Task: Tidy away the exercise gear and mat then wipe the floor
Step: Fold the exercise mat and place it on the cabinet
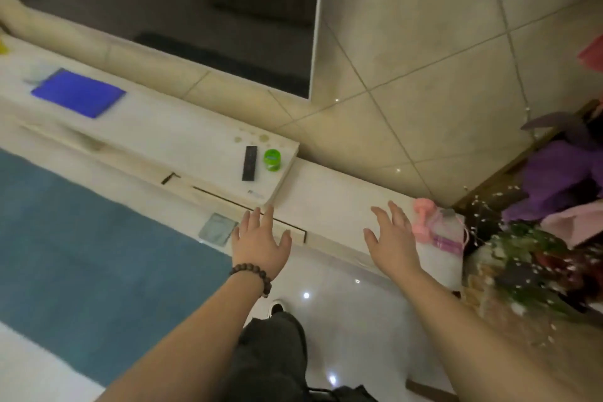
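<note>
A blue exercise mat (98, 254) lies flat on the glossy white floor at the left. A pink dumbbell (421, 217) rests on the right end of the low white cabinet (332, 202), beside a clear pink-trimmed bottle (445, 232). My left hand (261, 241), with a bead bracelet on its wrist, hovers open over the cabinet's front edge. My right hand (391, 238) is open too, fingers spread, just left of the dumbbell and not touching it. A grey folded cloth (217, 228) lies on the floor by the mat's corner.
On the raised cabinet top lie a black remote (249, 162), a green round tub (272, 160) and a blue pad (78, 93). A large dark TV screen (195, 10) hangs above. Flowers and purple wrapping (538, 238) crowd the right. My leg and shoe (277, 307) stand on the floor.
</note>
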Demonstrator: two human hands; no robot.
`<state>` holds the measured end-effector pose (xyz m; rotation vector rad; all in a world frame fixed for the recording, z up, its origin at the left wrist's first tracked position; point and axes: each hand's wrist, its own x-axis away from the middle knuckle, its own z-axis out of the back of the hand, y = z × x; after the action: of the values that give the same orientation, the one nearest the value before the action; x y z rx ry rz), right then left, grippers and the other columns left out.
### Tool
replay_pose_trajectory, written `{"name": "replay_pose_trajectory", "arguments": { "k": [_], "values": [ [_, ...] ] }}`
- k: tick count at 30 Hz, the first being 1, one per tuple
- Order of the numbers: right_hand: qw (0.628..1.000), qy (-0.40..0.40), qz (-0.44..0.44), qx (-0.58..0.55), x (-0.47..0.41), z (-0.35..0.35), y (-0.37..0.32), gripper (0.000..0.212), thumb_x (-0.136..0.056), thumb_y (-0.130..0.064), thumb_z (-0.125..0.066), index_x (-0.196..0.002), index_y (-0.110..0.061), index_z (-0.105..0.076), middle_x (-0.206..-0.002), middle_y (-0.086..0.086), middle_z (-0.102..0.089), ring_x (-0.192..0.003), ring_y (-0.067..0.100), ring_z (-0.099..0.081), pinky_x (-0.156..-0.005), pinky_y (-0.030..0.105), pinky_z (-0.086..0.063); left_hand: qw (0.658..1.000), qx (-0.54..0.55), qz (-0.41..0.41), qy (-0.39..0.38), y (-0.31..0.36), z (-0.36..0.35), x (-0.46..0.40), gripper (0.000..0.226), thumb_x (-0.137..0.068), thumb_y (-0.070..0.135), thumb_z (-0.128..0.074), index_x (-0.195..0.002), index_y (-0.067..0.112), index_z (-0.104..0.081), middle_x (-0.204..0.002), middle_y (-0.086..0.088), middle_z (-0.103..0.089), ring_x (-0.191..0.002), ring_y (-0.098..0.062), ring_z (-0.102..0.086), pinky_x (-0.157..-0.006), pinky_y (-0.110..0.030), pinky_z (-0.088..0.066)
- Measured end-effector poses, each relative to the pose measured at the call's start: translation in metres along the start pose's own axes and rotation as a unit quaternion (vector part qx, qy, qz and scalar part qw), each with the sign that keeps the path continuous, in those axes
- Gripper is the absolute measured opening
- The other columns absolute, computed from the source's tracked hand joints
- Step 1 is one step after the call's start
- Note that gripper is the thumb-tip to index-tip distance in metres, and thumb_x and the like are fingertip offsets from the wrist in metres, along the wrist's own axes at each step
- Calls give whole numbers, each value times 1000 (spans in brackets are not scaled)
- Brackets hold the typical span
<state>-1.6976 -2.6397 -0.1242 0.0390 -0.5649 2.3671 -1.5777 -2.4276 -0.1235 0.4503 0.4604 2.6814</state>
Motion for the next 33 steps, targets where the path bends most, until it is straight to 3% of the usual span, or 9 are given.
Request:
{"name": "replay_pose_trajectory", "arguments": {
  "k": [8,18,25,33],
  "values": [
    [987,-86,132,10,92,-52,-41,49,-95,-24,-51,-142,-18,-39,-157,11,-16,-143,30,-15,-115,41,-22,981,43,185,43,-92,-11,158,66,-96,51,-37,-153,25,-16,-160,-4,-17,-148,-22,-7,-119,-44,-12],
    [924,-225,308,20,226,-150,-176,50,-93,-22,-53,-141,-19,-41,-157,9,-15,-142,28,-19,-113,34,-24,902,81,408,119,-217,3,338,65,-97,50,-36,-153,25,-15,-160,-3,-17,-148,-22,-7,-119,-43,-13],
    [886,-260,380,53,303,-211,-284,50,-92,-25,-55,-140,-19,-42,-157,8,-15,-141,30,-20,-112,40,-27,850,120,485,165,-315,24,412,64,-97,48,-36,-153,25,-15,-161,-3,-15,-149,-22,-6,-120,-43,-12],
    [876,-276,391,64,409,-310,-436,48,-94,-28,-53,-140,-20,-40,-157,5,-14,-142,26,-18,-112,41,-28,844,124,494,167,-494,65,467,65,-97,48,-36,-153,24,-15,-160,-3,-17,-148,-21,-7,-120,-44,-12]
  ]
}}
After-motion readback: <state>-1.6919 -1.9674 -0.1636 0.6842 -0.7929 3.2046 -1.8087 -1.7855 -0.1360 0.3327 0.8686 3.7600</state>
